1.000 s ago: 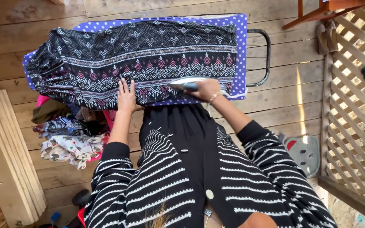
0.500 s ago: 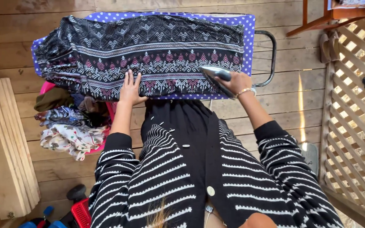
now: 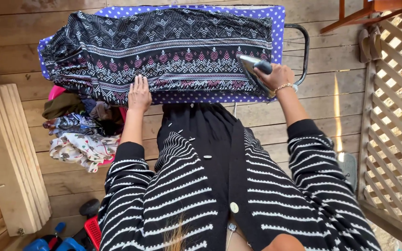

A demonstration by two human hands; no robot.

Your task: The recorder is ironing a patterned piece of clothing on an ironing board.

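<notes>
Wooden planks surround the ironing board; on it lies the patterned garment, left hand flat, fingers spread; right hand grips the iron at the board's right end. Keep cloth taut, strokes even.

The person wears a black knitted cardigan patterned with white horizontal stripes, some solid and some dotted or zigzag, running across both front panels and down both sleeves. The sleeves end in plain black cuffs, pushed up so the forearms are bare. A wide plain black band edges the cardigan's opening, and it carries a round pale button low on the front. Beneath the cardigan hangs a long black pleated garment, with a few small pale toggles or fastenings scattered along the cardigan's edges beside it. A thin gold-coloured bracelet circles the wrist of the right hand. The left hand is bare of jewellery as far as can be seen.
</notes>
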